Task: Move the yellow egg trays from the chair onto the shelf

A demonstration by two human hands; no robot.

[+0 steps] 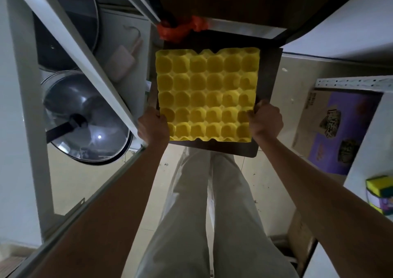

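On the dark chair (268, 73) seat, the trays (205, 94) lie flat; left hand (152, 126) and right hand (266, 119) clamp the near corners, an even grip for a level lift.

Seeing yellow egg trays (207, 95) lying flat, cups up, on dark chair seat (269, 77). Grid of round cups, scalloped edges. Can't tell how many stacked. Sits toward seat's left side, near edge almost at seat's front edge. I've got both near corners gripped.
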